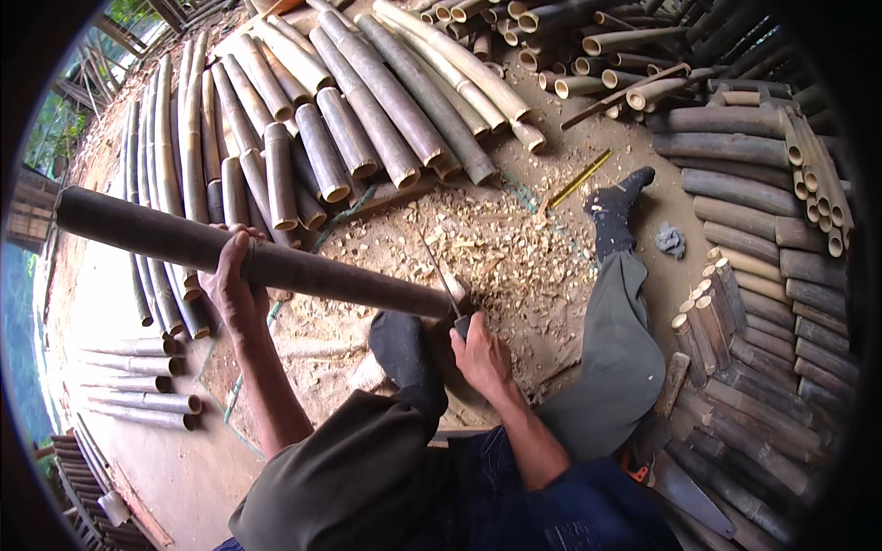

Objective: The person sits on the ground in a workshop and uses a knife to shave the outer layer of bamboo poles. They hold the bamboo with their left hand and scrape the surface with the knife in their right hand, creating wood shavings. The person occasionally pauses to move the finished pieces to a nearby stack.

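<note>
A long dark bamboo pole (349,279) slants across in front of me, its far end up at the left. My left hand (231,275) is wrapped round it near the middle of its length. In my right hand (481,356) is the dark handle of a knife (435,260), its thin blade pointing up and away. The blade crosses right at the pole's near right end, close to my dark-socked left foot (400,344). Whether the edge touches the bamboo I cannot tell. Pale wood chips (469,234) lie thickly beneath, on the ground between my legs.
Rows of cut bamboo lengths (354,101) lie ahead and to the left. Stacked bamboo (735,193) lines the right side, beside a bundle of short pieces (703,321). A yellow measuring stick (579,178) and a grey rag (671,241) lie near my right foot. A handsaw (687,491) rests at lower right.
</note>
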